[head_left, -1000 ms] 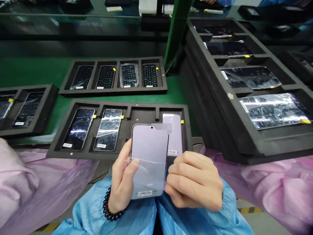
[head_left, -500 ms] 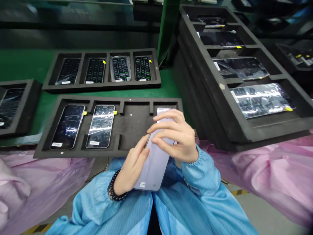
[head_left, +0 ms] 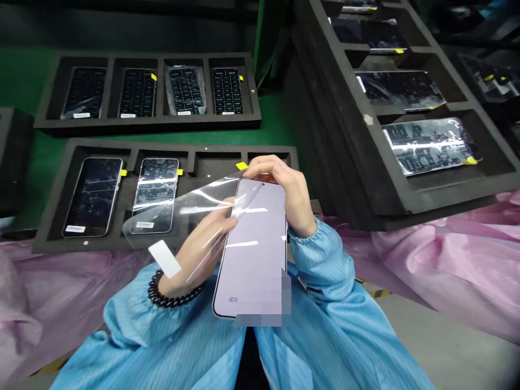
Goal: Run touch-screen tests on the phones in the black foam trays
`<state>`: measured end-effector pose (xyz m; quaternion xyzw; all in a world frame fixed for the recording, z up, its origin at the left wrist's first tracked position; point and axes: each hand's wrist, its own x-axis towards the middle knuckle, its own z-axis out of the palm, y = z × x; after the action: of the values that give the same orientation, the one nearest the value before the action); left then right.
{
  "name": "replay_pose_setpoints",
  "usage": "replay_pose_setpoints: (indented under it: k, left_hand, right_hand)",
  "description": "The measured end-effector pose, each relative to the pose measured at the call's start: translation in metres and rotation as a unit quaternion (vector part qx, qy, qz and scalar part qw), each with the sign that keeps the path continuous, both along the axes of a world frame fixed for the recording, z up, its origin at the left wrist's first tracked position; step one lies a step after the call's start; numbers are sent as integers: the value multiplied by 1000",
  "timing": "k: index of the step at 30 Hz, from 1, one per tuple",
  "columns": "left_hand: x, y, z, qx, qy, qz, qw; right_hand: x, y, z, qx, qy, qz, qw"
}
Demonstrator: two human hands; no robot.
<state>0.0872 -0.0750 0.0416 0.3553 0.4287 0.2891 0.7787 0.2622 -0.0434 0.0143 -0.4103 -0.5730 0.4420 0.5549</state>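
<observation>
My left hand (head_left: 203,252) grips the left edge of a phone (head_left: 254,249) with a lit pale lilac screen, held upright over my lap. My right hand (head_left: 286,189) pinches the yellow tab (head_left: 241,166) of a clear protective film (head_left: 182,222) at the phone's top. The film is peeled off the screen and fans out to the left over my left hand, with a white label (head_left: 164,259) at its lower corner. Both sleeves are light blue, and a black bead bracelet (head_left: 168,295) circles my left wrist.
A black foam tray (head_left: 52,238) in front of me holds two dark phones (head_left: 94,196) in its left slots. A second tray (head_left: 146,123) behind holds several phones. A stack of trays (head_left: 349,179) with filmed phones rises at right. Pink plastic sheet (head_left: 439,271) covers the table's near edge.
My right hand moved from the phone's lower right to its top, took the tab and peeled the film off leftward. The phone's screen now faces me bare.
</observation>
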Motion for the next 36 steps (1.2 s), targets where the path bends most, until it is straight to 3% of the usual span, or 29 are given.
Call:
replay_pose_setpoints:
  k: [4, 12, 20, 36]
  left_hand:
    - [-1, -1, 5, -22, -16, 8, 1000]
    - [-6, -4, -2, -23, -32, 8, 999]
    - [-5, -1, 3, -25, 2, 37, 999]
    - [-9, -2, -1, -5, -22, 30, 999]
  right_hand:
    - [-1, 2, 0, -3, 23, 1, 1000]
    - [-2, 2, 2, -4, 9, 2, 1000]
    - [16, 4, 12, 70, -156, 139, 975]
    - [14, 5, 18, 57, -171, 146, 973]
